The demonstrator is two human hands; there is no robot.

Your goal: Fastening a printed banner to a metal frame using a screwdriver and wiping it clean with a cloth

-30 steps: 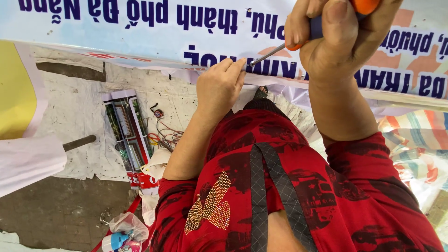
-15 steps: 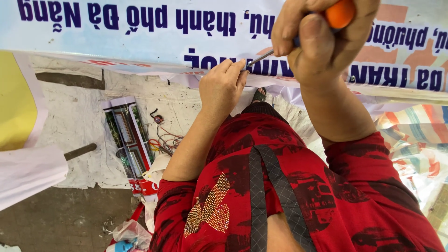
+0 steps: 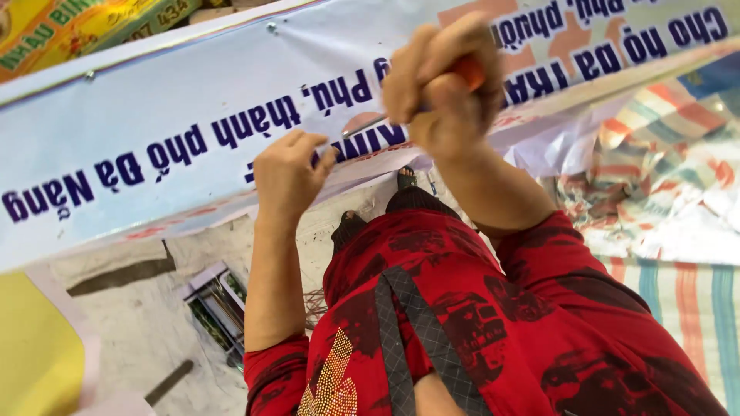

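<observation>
I see my right hand fisted round an orange-handled metal-shafted screwdriver — tip toward the white printed vinyl banner — while my left hand pinches its edge (likely steadying it).

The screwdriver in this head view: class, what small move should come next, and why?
Probably ease the screwdriver tip to the banner edge pinched by the left hand. The right hand grips its orange handle and the shaft already points there, but the blurred tip's contact is unclear.

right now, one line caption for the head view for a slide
Right hand grips an orange-handled screwdriver while left hand pinches the white banner edge.
</observation>
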